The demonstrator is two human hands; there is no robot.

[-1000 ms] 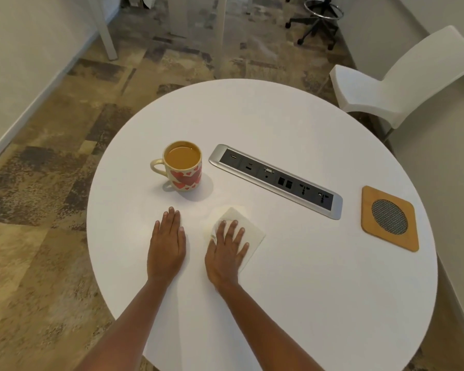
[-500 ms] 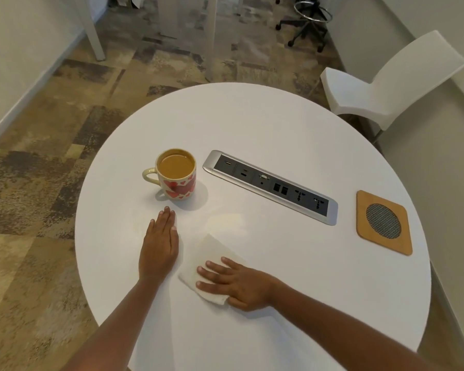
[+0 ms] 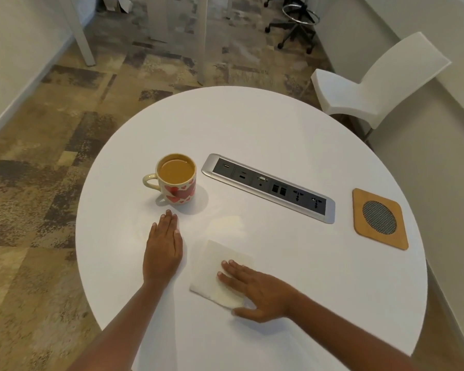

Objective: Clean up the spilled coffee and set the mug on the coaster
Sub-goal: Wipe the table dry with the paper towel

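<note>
A cream mug [image 3: 178, 180] with red hearts, full of milky coffee, stands upright on the round white table [image 3: 252, 129], its handle pointing left. My left hand [image 3: 163, 249] lies flat on the table just in front of the mug, not touching it. My right hand [image 3: 255, 289] presses with straight fingers on a white folded napkin [image 3: 214, 269] near the front of the table. A faint pale smear [image 3: 229, 222] shows on the table between the napkin and the mug. The wooden coaster [image 3: 379, 218] with a round mesh centre lies at the far right.
A silver socket strip [image 3: 268, 186] is set into the table between the mug and the coaster. A white chair [image 3: 373, 81] stands behind the table on the right. An office stool base [image 3: 295, 25] is on the carpet further back.
My right hand dragged the napkin back toward me and turned to lie across it from the right. The left hand stayed flat in place.
</note>
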